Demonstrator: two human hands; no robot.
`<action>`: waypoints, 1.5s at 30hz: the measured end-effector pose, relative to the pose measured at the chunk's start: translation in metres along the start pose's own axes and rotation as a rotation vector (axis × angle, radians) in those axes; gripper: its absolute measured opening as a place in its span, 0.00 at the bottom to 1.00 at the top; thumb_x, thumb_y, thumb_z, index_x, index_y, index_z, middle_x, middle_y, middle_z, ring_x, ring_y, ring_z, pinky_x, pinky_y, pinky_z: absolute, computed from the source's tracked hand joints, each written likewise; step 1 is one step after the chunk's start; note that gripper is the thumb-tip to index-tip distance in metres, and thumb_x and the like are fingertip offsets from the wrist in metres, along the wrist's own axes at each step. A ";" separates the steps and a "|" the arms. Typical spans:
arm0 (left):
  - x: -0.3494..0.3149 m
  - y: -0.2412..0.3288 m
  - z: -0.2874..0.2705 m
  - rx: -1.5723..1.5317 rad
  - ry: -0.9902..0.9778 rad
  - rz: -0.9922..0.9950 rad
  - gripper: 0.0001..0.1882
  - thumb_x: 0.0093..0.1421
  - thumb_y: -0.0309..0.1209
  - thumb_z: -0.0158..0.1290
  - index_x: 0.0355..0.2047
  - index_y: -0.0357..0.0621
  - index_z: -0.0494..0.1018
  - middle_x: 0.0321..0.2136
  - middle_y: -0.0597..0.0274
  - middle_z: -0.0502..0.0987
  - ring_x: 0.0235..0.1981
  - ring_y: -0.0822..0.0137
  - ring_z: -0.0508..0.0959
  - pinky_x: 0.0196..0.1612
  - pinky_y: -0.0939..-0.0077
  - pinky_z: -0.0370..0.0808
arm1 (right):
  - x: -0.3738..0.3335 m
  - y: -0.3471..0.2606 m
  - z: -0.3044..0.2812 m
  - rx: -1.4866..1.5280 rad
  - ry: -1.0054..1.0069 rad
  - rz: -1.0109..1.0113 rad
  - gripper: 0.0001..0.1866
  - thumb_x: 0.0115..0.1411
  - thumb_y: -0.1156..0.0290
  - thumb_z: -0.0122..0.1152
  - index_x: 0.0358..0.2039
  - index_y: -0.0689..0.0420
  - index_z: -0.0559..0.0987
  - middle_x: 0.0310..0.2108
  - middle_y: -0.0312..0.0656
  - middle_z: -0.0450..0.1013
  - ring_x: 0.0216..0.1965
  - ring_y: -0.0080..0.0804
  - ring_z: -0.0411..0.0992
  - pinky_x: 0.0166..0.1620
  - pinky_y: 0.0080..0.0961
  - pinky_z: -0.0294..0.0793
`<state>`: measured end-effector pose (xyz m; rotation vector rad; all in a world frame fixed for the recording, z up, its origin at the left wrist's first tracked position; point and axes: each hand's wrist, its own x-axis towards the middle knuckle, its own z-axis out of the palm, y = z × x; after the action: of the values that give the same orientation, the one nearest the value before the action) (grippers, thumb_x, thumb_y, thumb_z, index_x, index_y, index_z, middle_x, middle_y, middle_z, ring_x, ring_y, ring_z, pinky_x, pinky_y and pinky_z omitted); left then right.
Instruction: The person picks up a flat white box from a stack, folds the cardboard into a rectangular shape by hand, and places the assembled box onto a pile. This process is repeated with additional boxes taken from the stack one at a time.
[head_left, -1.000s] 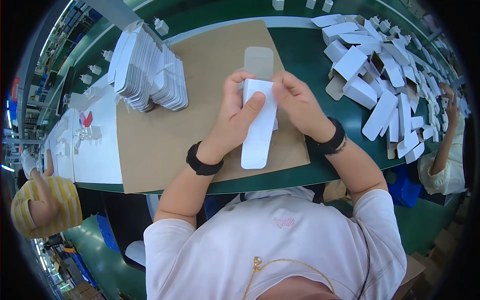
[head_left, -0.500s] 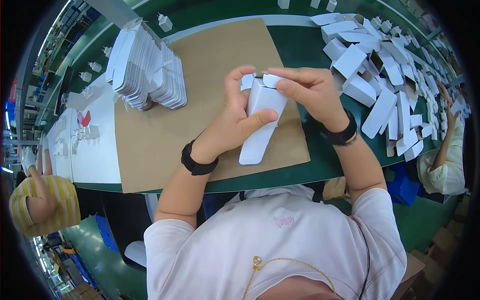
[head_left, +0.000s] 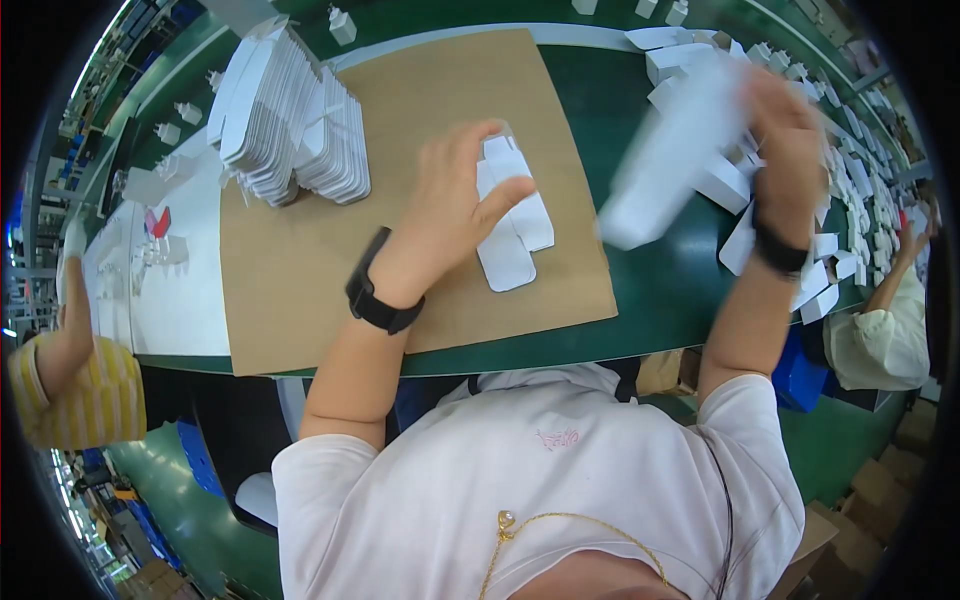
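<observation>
A long white folding carton [head_left: 668,160], smeared by motion, is at my right hand [head_left: 790,135], over the left side of the carton heap; my blurred fingers are at its far end. My left hand [head_left: 450,205] is over the brown cardboard sheet [head_left: 430,90] with thumb and fingers apart, holding nothing. Just beside its thumb lies a flat, unfolded white carton [head_left: 515,225] on the sheet, partly covered by the hand.
Bundled flat cartons [head_left: 285,130] stand stacked at the sheet's far left. A heap of folded white boxes [head_left: 725,180] spreads over the green table's right side. Co-workers sit at left [head_left: 85,390] and right [head_left: 880,345]. Small white adapter-like pieces [head_left: 342,27] stand along the far edge.
My right hand has swung right and away with the folded carton. The left hand has let go of it and opened, and the flat carton beneath shows more.
</observation>
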<state>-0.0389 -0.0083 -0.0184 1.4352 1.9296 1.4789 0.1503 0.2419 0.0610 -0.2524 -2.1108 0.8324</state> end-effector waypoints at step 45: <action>-0.003 0.011 0.029 -0.603 0.088 0.045 0.39 0.56 0.39 0.55 0.56 0.48 0.39 0.38 0.52 0.69 0.36 0.68 0.73 0.36 0.75 0.72 | -0.041 -0.051 0.141 0.828 -0.192 0.327 0.08 0.55 0.73 0.60 0.32 0.59 0.70 0.28 0.34 0.68 0.28 0.15 0.65 0.31 0.13 0.63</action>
<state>-0.0110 0.0045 -0.0222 1.1498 1.3163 1.9475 0.0737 0.1181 0.0068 -0.0690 -1.7265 1.8967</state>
